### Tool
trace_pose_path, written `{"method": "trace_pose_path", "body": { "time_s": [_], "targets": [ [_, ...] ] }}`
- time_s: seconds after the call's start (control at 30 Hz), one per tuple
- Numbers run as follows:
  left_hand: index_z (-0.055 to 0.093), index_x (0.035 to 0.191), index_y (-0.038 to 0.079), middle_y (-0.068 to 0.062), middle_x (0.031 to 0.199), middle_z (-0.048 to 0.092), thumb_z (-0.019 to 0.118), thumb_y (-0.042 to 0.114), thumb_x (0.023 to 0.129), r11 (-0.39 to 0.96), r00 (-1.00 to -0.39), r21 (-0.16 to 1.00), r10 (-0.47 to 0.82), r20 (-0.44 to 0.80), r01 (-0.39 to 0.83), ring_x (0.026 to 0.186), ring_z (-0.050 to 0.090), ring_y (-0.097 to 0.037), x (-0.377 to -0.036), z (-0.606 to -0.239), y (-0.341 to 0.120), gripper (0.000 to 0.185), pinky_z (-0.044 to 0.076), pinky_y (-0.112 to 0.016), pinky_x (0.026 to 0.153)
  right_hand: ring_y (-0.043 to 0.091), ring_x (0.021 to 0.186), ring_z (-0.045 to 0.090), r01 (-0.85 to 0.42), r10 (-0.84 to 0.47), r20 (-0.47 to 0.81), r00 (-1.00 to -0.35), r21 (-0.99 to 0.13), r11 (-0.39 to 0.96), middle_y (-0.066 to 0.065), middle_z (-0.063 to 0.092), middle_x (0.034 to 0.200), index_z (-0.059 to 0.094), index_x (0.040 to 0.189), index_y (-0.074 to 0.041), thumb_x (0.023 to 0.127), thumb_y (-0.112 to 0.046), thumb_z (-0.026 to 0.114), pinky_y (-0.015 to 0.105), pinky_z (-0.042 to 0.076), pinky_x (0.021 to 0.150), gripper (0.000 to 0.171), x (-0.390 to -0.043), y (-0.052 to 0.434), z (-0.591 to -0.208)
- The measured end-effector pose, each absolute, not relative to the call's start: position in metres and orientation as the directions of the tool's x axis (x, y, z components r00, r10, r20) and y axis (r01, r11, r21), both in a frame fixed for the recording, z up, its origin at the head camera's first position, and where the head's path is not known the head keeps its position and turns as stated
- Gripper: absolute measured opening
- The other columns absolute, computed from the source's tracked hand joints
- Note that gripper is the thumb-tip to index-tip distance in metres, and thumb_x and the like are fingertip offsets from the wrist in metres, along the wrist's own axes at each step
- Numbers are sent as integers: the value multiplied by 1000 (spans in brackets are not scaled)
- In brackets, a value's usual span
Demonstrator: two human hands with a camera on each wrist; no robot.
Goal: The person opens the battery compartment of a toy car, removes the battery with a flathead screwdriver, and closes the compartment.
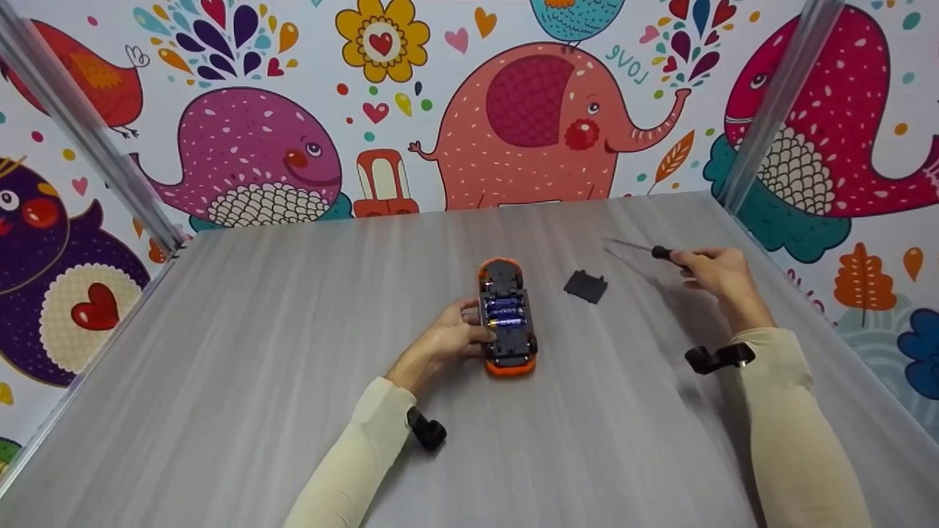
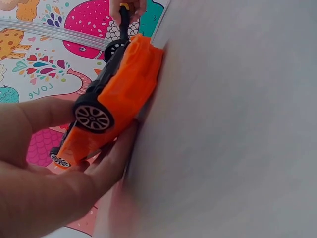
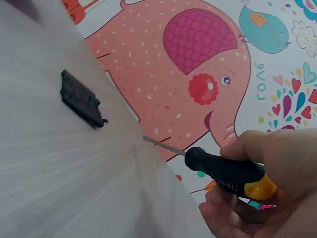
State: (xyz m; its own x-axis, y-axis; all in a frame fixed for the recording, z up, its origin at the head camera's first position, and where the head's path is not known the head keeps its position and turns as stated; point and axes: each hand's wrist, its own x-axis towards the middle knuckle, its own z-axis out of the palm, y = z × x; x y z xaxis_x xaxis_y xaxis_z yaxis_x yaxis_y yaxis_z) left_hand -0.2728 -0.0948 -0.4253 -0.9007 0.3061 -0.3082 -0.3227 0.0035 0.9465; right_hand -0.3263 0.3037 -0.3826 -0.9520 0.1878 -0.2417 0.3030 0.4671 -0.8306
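Observation:
An orange toy car (image 1: 519,369) lies upside down on the table, its black underside facing up. Several purple batteries (image 1: 505,312) sit in its uncovered battery compartment. My left hand (image 1: 447,334) grips the car's left side between thumb and fingers; in the left wrist view the thumb is at a wheel (image 2: 93,117). Off to the right, my right hand (image 1: 715,275) holds a screwdriver (image 3: 225,171) with a black and yellow handle, its metal shaft pointing left above the table. Between the car and the screwdriver lies a black battery cover (image 1: 585,287), touched by neither hand.
The grey wood-grain table (image 1: 257,352) reaches back to a wall panel with cartoon animals (image 1: 528,132). Metal posts (image 1: 781,103) stand at the table's back corners. A black wrist camera (image 1: 719,358) is strapped to each sleeve.

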Motion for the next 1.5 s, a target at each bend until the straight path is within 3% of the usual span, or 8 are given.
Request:
{"method": "trace_pose_path", "body": {
  "time_s": [0.1, 0.27, 0.53, 0.83, 1.0, 1.17, 1.5],
  "targets": [
    [23, 154, 0, -27, 138, 53, 58, -15, 85, 6, -901, 948, 307, -306, -319, 112, 64, -30, -272, -427, -95, 79, 58, -41, 90, 22, 114, 57, 271, 201, -200, -959, -857, 438, 12, 54, 132, 53, 140, -1, 97, -49, 59, 24, 56, 94, 65, -323, 303, -377],
    [23, 154, -1, -26, 139, 52, 59, -14, 85, 14, -904, 949, 299, -306, -316, 112, 64, -29, -271, -428, -96, 79, 58, -41, 91, 9, 103, 61, 175, 216, -90, -972, -892, 418, 1, 58, 122, 58, 135, -9, 92, -54, 64, 15, 56, 83, 62, -317, 301, -367],
    [24, 154, 1, -26, 138, 53, 60, -11, 85, 38, -901, 951, 308, -305, -308, 111, 64, -28, -273, -427, -98, 78, 58, -40, 89, -1, 93, 67, 11, 225, 43, -973, -973, 232, -9, 60, 111, 54, 120, -24, 84, -52, 71, 16, 57, 78, 48, -307, 293, -349],
    [24, 153, 0, -27, 138, 53, 59, -12, 85, 15, -901, 951, 315, -298, -309, 111, 65, -29, -273, -427, -96, 78, 58, -38, 87, 5, 92, 72, -180, 241, 170, -956, -983, -21, 1, 57, 115, 45, 126, -20, 86, -32, 77, 21, 60, 75, 52, -298, 275, -337],
    [24, 154, 1, -27, 137, 54, 59, -13, 85, 12, -902, 951, 314, -296, -308, 110, 65, -29, -272, -427, -96, 78, 58, -38, 87, 10, 95, 71, -261, 224, 240, -945, -963, -71, 4, 58, 120, 38, 136, -20, 90, -26, 74, 23, 60, 76, 59, -292, 261, -331],
    [23, 154, 0, -26, 137, 53, 59, -15, 85, 2, -903, 950, 311, -297, -312, 110, 65, -29, -273, -428, -95, 79, 58, -38, 86, 14, 94, 72, -339, 179, 315, -932, -933, -122, 6, 64, 113, 32, 140, -19, 92, -19, 71, 26, 61, 77, 61, -288, 246, -328],
    [23, 154, 0, -27, 137, 53, 58, -15, 85, -8, -903, 950, 313, -295, -313, 109, 64, -29, -273, -426, -94, 78, 57, -36, 82, 16, 103, 71, -306, 95, 294, -951, -938, -162, 7, 64, 124, 33, 137, -21, 93, -21, 71, 29, 61, 81, 58, -286, 228, -330]
  ]
}}
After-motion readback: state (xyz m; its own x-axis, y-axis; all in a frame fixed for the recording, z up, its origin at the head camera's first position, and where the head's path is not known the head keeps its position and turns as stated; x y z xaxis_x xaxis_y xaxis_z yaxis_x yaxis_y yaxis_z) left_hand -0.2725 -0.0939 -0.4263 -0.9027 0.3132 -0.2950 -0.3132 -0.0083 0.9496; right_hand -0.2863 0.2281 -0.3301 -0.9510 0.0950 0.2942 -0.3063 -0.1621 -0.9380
